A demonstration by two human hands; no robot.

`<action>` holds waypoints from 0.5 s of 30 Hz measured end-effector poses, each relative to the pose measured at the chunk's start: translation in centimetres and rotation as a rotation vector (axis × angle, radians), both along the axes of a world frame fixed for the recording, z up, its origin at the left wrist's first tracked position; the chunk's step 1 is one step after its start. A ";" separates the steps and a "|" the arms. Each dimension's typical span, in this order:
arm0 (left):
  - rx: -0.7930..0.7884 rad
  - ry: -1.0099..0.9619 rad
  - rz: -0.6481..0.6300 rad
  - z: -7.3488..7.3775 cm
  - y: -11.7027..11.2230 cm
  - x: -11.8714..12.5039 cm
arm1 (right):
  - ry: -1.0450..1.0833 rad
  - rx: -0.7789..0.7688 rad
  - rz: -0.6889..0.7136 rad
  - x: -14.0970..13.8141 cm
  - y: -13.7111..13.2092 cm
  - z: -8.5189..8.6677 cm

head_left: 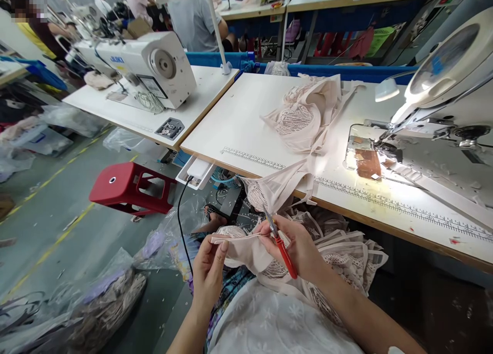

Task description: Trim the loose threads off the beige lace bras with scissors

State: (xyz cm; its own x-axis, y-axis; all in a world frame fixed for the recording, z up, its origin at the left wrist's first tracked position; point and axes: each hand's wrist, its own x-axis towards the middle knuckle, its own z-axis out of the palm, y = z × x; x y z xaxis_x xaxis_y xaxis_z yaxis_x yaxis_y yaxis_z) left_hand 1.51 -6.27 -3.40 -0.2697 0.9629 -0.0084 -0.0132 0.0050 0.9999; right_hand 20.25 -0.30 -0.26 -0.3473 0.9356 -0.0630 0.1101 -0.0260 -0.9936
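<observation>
My left hand (210, 264) pinches one end of the edge of a pale pink lace bra (248, 251), thumb on top. A pair of red-handled scissors (283, 251) sits in my right hand (295, 243), blades pointing up and away to the left. The fingertips of that hand also pinch the bra's edge, so a short length is stretched between both hands. One bra cup (265, 187) hangs over the table's front edge. More lace bras (346, 256) are heaped on my lap beneath my right forearm.
A pile of bras (308, 113) lies on the white table (231, 123) with a printed ruler. To the right is a lit sewing machine with a magnifier (442, 56). A red stool (131, 190) and another sewing machine (134, 66) are left. People sit farther back.
</observation>
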 end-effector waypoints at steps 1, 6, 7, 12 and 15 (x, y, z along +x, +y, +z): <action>-0.010 -0.015 -0.001 -0.1 0.1 0.0 | -0.022 0.026 -0.009 0.0 0.0 0.0; -0.036 -0.066 -0.001 0.3 0.4 -0.1 | -0.063 0.049 -0.022 0.2 0.2 0.1; -0.038 -0.071 0.003 0.4 0.4 -0.1 | -0.075 0.055 -0.025 0.3 0.2 0.1; -0.060 -0.090 0.015 0.1 0.4 -0.1 | -0.105 0.097 -0.025 0.6 0.5 0.3; -0.084 -0.091 0.001 -0.2 0.7 -0.7 | -0.103 0.123 -0.006 0.3 0.8 0.6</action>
